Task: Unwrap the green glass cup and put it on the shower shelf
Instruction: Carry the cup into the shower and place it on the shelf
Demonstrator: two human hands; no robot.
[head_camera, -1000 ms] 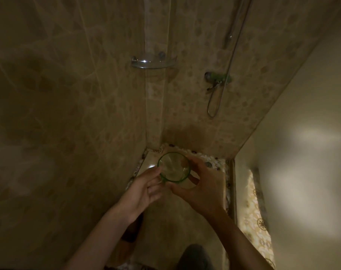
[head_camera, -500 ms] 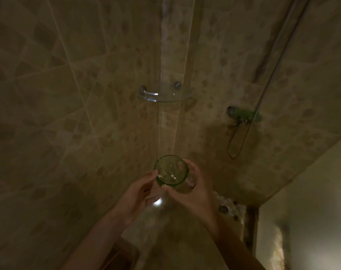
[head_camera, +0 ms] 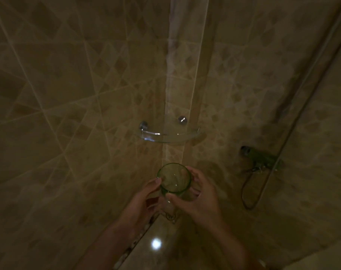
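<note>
- Tiled walls (head_camera: pixel 72 98) meet in a far corner, dim and brownish.
- Shower hose (head_camera: pixel 294 117) runs down the right wall to a tap (head_camera: pixel 263 157).
- Glass corner shower shelf (head_camera: pixel 168 136) sits bare in that corner.
- Right hand (head_camera: pixel 198 199) curls around the green glass cup (head_camera: pixel 174 179), held upright below the shelf, apart from it.
- Left hand (head_camera: pixel 144 199) pinches the cup's left rim.

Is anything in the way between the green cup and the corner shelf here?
Nothing visible. The green glass cup, held by the left hand and right hand, sits below the glass corner shelf, with only bare tiled wall between them. No wrapping shows on it.
</note>
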